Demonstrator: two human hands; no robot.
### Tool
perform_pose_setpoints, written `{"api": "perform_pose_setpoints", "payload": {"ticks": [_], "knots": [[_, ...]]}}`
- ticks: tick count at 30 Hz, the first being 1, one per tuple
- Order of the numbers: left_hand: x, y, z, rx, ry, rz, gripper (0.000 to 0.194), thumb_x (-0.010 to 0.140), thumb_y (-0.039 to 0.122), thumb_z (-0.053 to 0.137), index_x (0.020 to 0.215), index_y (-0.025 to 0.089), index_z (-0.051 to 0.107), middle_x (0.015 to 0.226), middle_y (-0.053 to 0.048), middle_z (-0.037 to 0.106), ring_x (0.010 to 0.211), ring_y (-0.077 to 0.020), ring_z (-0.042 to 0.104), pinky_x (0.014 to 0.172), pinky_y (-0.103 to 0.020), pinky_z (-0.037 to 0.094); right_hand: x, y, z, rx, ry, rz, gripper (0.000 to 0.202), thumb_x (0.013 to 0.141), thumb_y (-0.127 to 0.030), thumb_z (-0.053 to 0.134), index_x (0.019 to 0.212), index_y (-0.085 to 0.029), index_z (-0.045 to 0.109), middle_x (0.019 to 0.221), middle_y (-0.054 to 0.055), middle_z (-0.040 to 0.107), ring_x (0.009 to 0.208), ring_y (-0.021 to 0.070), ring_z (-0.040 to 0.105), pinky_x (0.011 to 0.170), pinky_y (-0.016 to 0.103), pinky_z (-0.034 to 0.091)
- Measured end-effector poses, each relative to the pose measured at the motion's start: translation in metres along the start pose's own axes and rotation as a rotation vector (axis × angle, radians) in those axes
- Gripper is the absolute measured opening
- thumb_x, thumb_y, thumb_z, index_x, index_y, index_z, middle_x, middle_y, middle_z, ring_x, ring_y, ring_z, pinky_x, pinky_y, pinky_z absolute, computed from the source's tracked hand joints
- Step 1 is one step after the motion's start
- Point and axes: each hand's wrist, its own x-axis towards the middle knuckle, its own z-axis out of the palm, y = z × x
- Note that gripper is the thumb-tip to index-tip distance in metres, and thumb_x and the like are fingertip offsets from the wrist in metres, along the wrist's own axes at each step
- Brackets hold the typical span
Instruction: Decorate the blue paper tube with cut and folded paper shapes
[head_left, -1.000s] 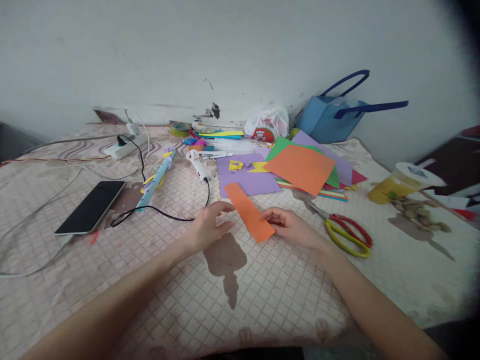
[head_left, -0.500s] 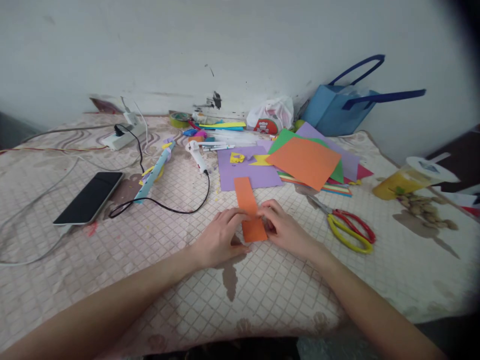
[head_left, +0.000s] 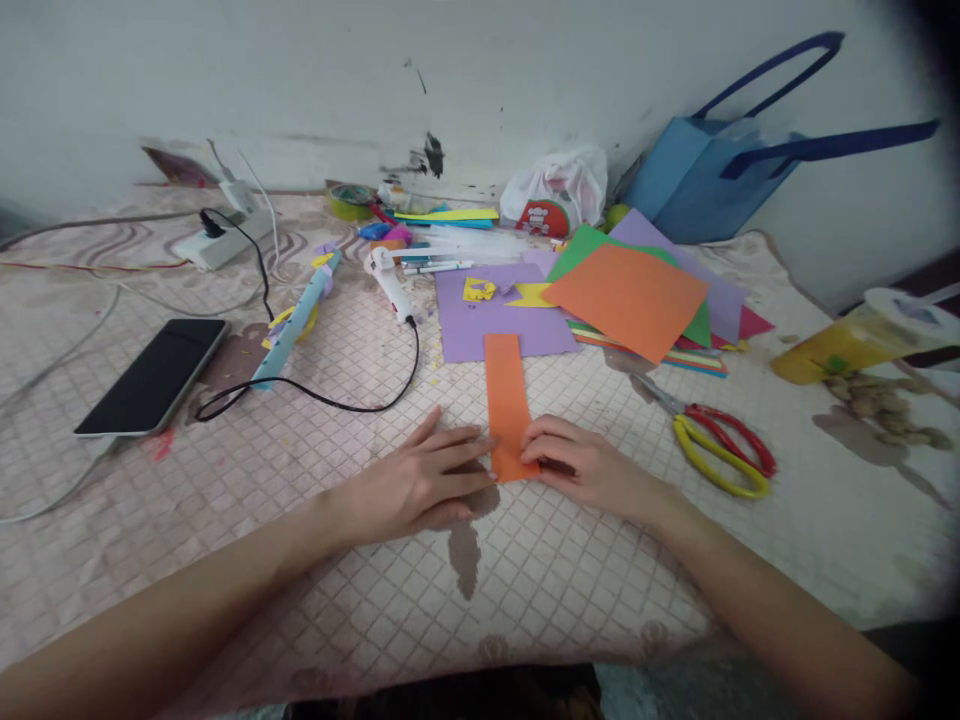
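An orange paper strip (head_left: 507,385) lies upright in the view on the patterned tablecloth, its far end reaching the edge of a purple sheet (head_left: 465,335). My left hand (head_left: 420,478) rests flat at the strip's left edge, fingers spread and fingertips touching the near part. At the right edge is my right hand (head_left: 581,462), its fingers curled together against the paper near the strip's bottom; the fingertips are partly hidden. Right of that hand lie scissors (head_left: 720,450) with one red and one yellow handle.
Coloured sheets (head_left: 630,300) are piled behind the hands. A white glue gun (head_left: 391,288) trails a black cord. On the left are a phone (head_left: 154,378), a blue strip (head_left: 296,325) and a power strip (head_left: 225,238). A drink cup (head_left: 855,340) and a blue bag (head_left: 697,180) stand right.
My left hand has flattened and spread its fingers, shifting a little left. My right hand has slid slightly down the strip's edge. The strip stands straighter, and the camera view has shifted.
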Motion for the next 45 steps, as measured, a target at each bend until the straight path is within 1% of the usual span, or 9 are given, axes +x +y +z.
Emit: {"api": "perform_pose_setpoints", "payload": {"ticks": [5, 9, 13, 16, 21, 26, 31, 37, 45], "knots": [[0.009, 0.005, 0.005, -0.071, 0.21, -0.105, 0.032, 0.088, 0.028, 0.054, 0.12, 0.023, 0.056, 0.128, -0.009, 0.058, 0.122, -0.024, 0.049, 0.11, -0.053, 0.023, -0.003, 0.0, 0.0, 0.142, 0.033, 0.088, 0.02, 0.083, -0.032, 0.063, 0.101, -0.024, 0.056, 0.104, 0.005, 0.053, 0.084, 0.0155, 0.054, 0.068, 0.027, 0.047], [0.026, 0.021, 0.007, -0.202, 0.339, -0.206, 0.025, 0.083, 0.034, 0.062, 0.102, 0.019, 0.062, 0.095, -0.007, 0.065, 0.088, -0.0183, 0.06, 0.08, -0.034, 0.05, 0.002, -0.006, 0.002, 0.217, 0.121, 0.153, 0.023, 0.083, -0.041, 0.062, 0.095, -0.022, 0.054, 0.088, 0.002, 0.051, 0.072, 0.0137, 0.049, 0.064, 0.027, 0.043], [0.042, 0.035, 0.008, -0.38, 0.276, -0.274, 0.023, 0.076, 0.032, 0.07, 0.091, 0.017, 0.062, 0.081, -0.002, 0.062, 0.063, -0.0093, 0.055, 0.06, -0.022, 0.047, 0.004, -0.011, 0.005, 0.263, 0.132, 0.184, 0.023, 0.085, -0.042, 0.058, 0.088, -0.021, 0.053, 0.081, 0.001, 0.05, 0.069, 0.0134, 0.047, 0.06, 0.026, 0.04], [0.049, 0.037, 0.009, -0.37, 0.299, -0.247, 0.012, 0.08, 0.027, 0.067, 0.079, 0.016, 0.063, 0.075, -0.001, 0.063, 0.067, -0.0107, 0.057, 0.063, -0.023, 0.046, 0.004, -0.012, 0.005, 0.297, 0.119, 0.172, 0.024, 0.085, -0.043, 0.057, 0.087, -0.02, 0.052, 0.083, 0.002, 0.051, 0.071, 0.0143, 0.048, 0.06, 0.027, 0.04], [0.049, 0.031, 0.006, -0.359, 0.25, -0.105, 0.015, 0.089, 0.024, 0.053, 0.087, 0.017, 0.066, 0.077, -0.003, 0.065, 0.07, -0.0117, 0.058, 0.067, -0.025, 0.046, 0.004, -0.014, 0.004, 0.306, 0.09, 0.164, 0.024, 0.087, -0.043, 0.054, 0.084, -0.02, 0.051, 0.081, 0.002, 0.05, 0.072, 0.0144, 0.048, 0.062, 0.027, 0.041], [0.047, 0.029, 0.005, -0.484, 0.248, -0.17, 0.026, 0.093, 0.025, 0.045, 0.075, 0.015, 0.062, 0.069, -0.002, 0.062, 0.065, -0.0103, 0.056, 0.064, -0.024, 0.046, 0.003, -0.015, 0.004, 0.321, 0.078, 0.193, 0.025, 0.088, -0.044, 0.053, 0.083, -0.019, 0.053, 0.081, 0.002, 0.052, 0.073, 0.0142, 0.049, 0.063, 0.027, 0.04], [0.046, 0.029, 0.013, -0.638, 0.288, -0.244, 0.021, 0.092, 0.023, 0.047, 0.088, 0.013, 0.065, 0.072, -0.002, 0.065, 0.064, -0.0095, 0.06, 0.062, -0.021, 0.048, 0.004, -0.015, 0.004, 0.343, 0.086, 0.186, 0.028, 0.09, -0.046, 0.049, 0.084, -0.019, 0.054, 0.08, 0.002, 0.052, 0.073, 0.0145, 0.049, 0.064, 0.028, 0.039], [0.045, 0.028, 0.01, -0.302, 0.412, -0.081, 0.012, 0.086, 0.015, 0.056, 0.09, 0.015, 0.068, 0.082, -0.004, 0.07, 0.075, -0.0108, 0.064, 0.07, -0.022, 0.052, 0.004, -0.014, 0.006, 0.355, 0.078, 0.18, 0.022, 0.09, -0.04, 0.052, 0.086, -0.018, 0.054, 0.082, 0.001, 0.051, 0.074, 0.0138, 0.048, 0.064, 0.027, 0.039], [0.038, 0.02, 0.014, 0.033, 0.37, 0.153, 0.02, 0.086, 0.009, 0.048, 0.102, 0.012, 0.06, 0.092, -0.007, 0.067, 0.079, -0.0131, 0.065, 0.068, -0.024, 0.055, 0.004, -0.011, 0.007, 0.37, 0.072, 0.148, 0.018, 0.09, -0.036, 0.053, 0.086, -0.018, 0.053, 0.082, 0.0, 0.049, 0.072, 0.0126, 0.046, 0.063, 0.026, 0.038]]}}
